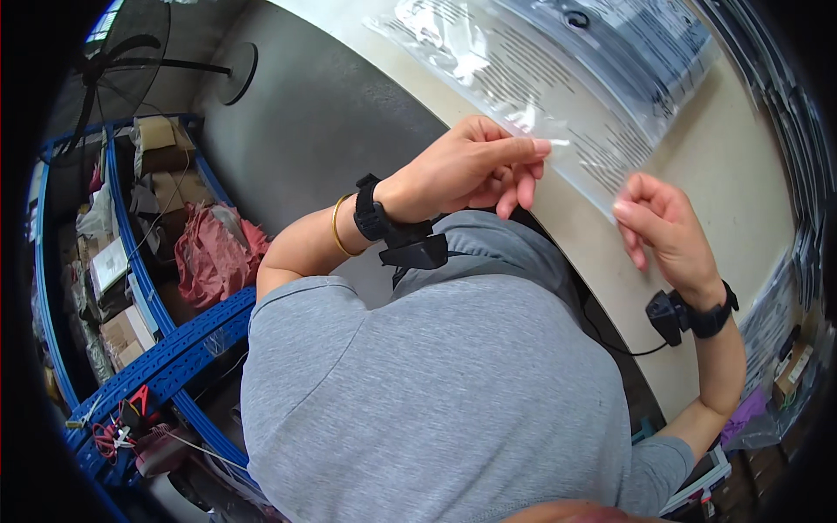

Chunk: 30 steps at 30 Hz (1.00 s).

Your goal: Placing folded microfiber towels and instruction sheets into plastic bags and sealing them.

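A clear plastic bag (532, 87) printed with dark lines is laid flat on the pale bench (741, 148), and a folded dark grey-blue item (623, 57) is enclosed in its far part. The near edge of the bag is directed toward the wearer and runs roughly along the near edge of the bench, slanting from upper left to lower right. A strip of film is left unfilled between that edge and the folded item. Because the far end is cut off by the top of the view, it cannot be told which way the long axis of the bag lies.

By the right hand (667, 227), the right end of the bag's near edge is pinched between thumb and bent fingers, over the bench top. The left hand (484, 166) is held at the bench's near edge, farther left along the same edge of the bag. Its thumb and forefinger are brought together and its other fingers loosely curled; whether film is caught between them cannot be told.

Black wrist straps are worn on both arms, and a gold bangle (338, 228) is worn on the left. Flat dark grey pieces (776, 96) are stacked along the bench's right edge. To the left, well apart from the bench, a blue rack (179, 349) is loaded with cartons and a crumpled red sack (218, 257).
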Each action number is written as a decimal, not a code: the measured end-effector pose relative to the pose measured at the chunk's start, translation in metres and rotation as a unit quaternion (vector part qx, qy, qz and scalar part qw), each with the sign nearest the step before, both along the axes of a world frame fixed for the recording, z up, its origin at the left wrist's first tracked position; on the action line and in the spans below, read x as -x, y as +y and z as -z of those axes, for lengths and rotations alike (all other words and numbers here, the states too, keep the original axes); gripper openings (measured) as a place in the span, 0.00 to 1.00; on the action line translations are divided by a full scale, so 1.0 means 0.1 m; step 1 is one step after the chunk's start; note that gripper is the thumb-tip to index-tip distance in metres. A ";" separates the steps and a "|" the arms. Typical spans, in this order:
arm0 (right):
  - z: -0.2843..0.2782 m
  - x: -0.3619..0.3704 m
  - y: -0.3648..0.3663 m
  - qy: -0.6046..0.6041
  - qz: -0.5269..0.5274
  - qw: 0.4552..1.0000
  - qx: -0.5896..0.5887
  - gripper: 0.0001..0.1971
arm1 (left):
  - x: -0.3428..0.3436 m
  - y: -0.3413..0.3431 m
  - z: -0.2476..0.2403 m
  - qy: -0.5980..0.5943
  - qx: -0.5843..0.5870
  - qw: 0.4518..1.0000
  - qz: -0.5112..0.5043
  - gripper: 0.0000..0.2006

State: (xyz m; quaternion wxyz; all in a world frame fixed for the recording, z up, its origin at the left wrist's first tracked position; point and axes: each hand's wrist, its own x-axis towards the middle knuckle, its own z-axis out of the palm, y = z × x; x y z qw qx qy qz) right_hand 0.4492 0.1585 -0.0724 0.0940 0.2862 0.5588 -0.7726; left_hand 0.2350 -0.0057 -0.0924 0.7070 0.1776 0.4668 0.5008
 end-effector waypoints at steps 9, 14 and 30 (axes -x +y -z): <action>0.33 -0.58 0.21 -0.061 0.052 0.996 -0.036 0.09 | 0.37 -0.38 0.35 0.046 0.019 0.991 -0.121 0.17; 0.43 -0.67 0.23 -0.053 0.077 0.995 -0.022 0.09 | 0.59 -0.46 0.35 0.098 0.018 0.988 -0.114 0.16; 0.52 -0.85 0.33 -0.065 0.092 0.993 -0.024 0.08 | 1.56 0.51 0.14 0.484 0.025 0.869 0.094 0.20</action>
